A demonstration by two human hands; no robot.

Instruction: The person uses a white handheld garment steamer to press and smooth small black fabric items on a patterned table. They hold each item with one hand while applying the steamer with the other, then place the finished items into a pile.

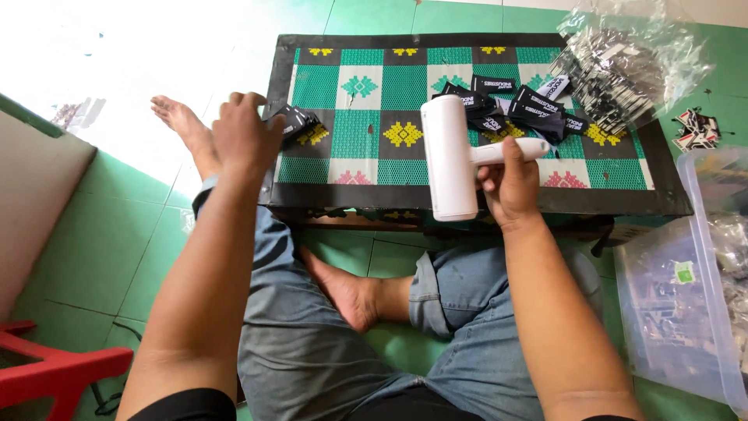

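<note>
Two hands work: your right hand [510, 183] clenches a white handheld device [450, 156] over the worktop [358, 168]; your left hand [248, 136] pinches black labels [296, 121].

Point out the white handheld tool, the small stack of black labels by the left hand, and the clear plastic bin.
white handheld tool [448, 156]: head view, on its cylindrical body.
small stack of black labels [297, 122]: head view, top label.
clear plastic bin [705, 257]: head view, near rim.

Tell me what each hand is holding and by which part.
The right hand grips a white handheld device by its handle. The left hand pinches a small stack of black labels by its left end.
</note>
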